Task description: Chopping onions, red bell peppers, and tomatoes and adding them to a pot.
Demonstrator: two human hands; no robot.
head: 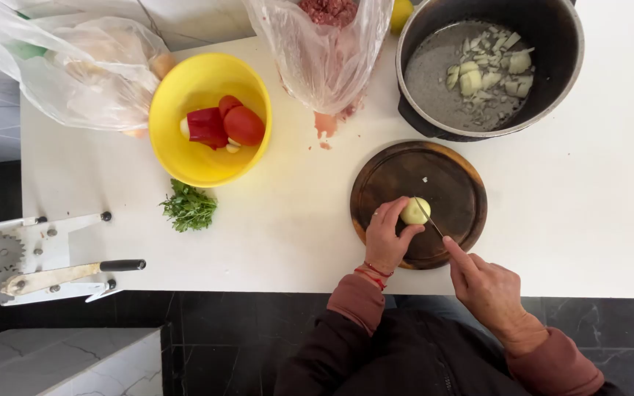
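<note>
Onion (414,211): pale, peeled, rounded, on the round dark wooden board (456,180) near the front edge of the white counter (588,220). Left hand (387,238) curled over it from the near side, fingers (394,210) bent around the left flank, thumb against the lower edge, gripping it in place. Right hand (487,286) closed on a knife (428,218), forefinger stretched along the top; thin blade slanting up and left, tip touching the onion's right side. Handle hidden inside the fist. Onion thus between the two hands, left one clasping it, right one just beside it and lower. A tiny white scrap higher up on the board.

Behind the board, a dark pot (559,44) holding chopped onion pieces. To the left of the pot, a clear bag (324,59) of minced meat with a reddish smear under it. Further left, a yellow bowl (177,110) with red pepper and tomatoes, a sprig of parsley (189,207) just in front of it, and another plastic bag (82,66) at the far corner. A metal geared device (31,264) with a black handle at the counter's left end.
</note>
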